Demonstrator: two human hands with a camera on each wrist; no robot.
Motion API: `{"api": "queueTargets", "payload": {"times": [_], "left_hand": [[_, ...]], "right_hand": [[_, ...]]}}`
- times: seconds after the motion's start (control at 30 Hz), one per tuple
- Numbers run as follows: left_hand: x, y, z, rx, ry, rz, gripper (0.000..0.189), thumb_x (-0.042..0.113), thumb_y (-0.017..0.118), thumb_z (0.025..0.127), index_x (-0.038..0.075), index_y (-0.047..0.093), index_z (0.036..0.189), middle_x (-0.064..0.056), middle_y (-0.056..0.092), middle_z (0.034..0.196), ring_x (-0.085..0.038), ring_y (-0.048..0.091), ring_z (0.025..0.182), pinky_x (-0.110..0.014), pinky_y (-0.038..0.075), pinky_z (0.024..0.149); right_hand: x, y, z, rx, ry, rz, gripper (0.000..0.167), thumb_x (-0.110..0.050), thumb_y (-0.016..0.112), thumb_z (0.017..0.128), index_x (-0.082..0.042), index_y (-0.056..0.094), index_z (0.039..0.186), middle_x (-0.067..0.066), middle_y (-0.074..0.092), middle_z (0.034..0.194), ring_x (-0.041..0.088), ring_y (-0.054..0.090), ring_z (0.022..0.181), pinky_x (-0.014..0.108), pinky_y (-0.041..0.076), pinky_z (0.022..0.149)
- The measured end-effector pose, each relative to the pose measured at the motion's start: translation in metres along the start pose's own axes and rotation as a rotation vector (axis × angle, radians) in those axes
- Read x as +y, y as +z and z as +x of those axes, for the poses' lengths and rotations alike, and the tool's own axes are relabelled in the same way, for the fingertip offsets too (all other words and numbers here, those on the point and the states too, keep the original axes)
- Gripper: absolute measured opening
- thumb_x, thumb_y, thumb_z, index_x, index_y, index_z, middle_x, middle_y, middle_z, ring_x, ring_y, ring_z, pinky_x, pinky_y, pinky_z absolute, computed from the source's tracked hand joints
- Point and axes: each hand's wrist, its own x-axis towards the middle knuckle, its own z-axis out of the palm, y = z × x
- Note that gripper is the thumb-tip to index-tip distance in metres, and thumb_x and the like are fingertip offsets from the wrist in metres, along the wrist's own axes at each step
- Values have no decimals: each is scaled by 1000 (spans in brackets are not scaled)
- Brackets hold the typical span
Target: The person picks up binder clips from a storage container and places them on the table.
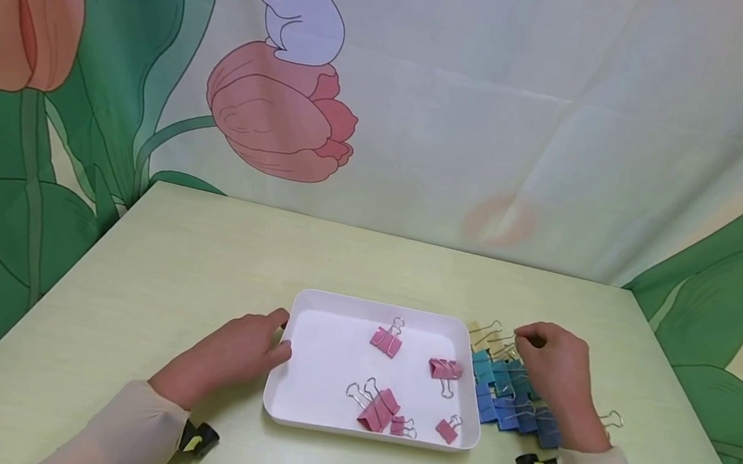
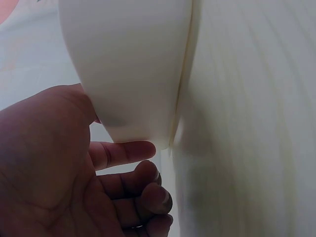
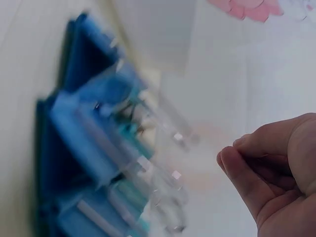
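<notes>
A white tray (image 1: 326, 375) holds several pink binder clips (image 1: 386, 339), some with their wire handles raised. At its left end, my left hand (image 1: 235, 349) grips the wall; in the left wrist view the thumb goes over the rim and the index finger lies against the outside. To the tray's right sit yellow binder clips (image 1: 478, 336), teal binder clips (image 1: 502, 376) and blue binder clips (image 1: 507, 413) in rows. Over them is my right hand (image 1: 554, 373), thumb and index fingertips together. Nothing shows between those fingertips in the right wrist view.
The pale wooden table (image 1: 211, 247) meets a printed cloth backdrop (image 1: 454, 121) along its far edge. Beside the right wrist a wire clip handle (image 1: 612, 417) sticks out, its body hidden by the arm.
</notes>
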Motion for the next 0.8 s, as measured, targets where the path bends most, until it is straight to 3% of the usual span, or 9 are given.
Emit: {"api": "queueTargets", "payload": {"times": [0.13, 0.37, 0.57, 0.8], "left_hand": [[0, 0, 0, -2, -5, -1, 44, 27, 46, 90, 2, 48, 126, -8, 63, 89, -18, 53, 76, -36, 44, 74], [0, 0, 0, -5, -5, -10, 42, 26, 46, 90, 3, 48, 124, -6, 60, 84, -17, 51, 73, -34, 42, 71], [1, -1, -2, 3, 6, -10, 40, 26, 46, 90, 3, 49, 123, -5, 59, 82, -17, 50, 73, -34, 42, 71], [0, -1, -1, 0, 1, -5, 40, 26, 46, 89, 3, 49, 122, -5, 59, 82, -18, 50, 73, -34, 42, 71]], "right_hand": [[-18, -3, -5, 1, -37, 16, 17, -13, 61, 89, -4, 74, 98, 14, 72, 94, 20, 61, 73, 28, 46, 60], [-47, -1, -14, 22, -188, 26, 12, -6, 65, 86, -5, 73, 95, 10, 72, 94, 21, 67, 78, 35, 55, 68], [-70, 2, -18, -37, -220, 60, 13, -6, 67, 87, -5, 73, 98, 9, 71, 98, 22, 69, 83, 38, 57, 74], [-89, 11, -20, -118, -341, 95, 14, -2, 70, 84, -8, 73, 97, 4, 71, 98, 18, 70, 87, 33, 57, 77]]}}
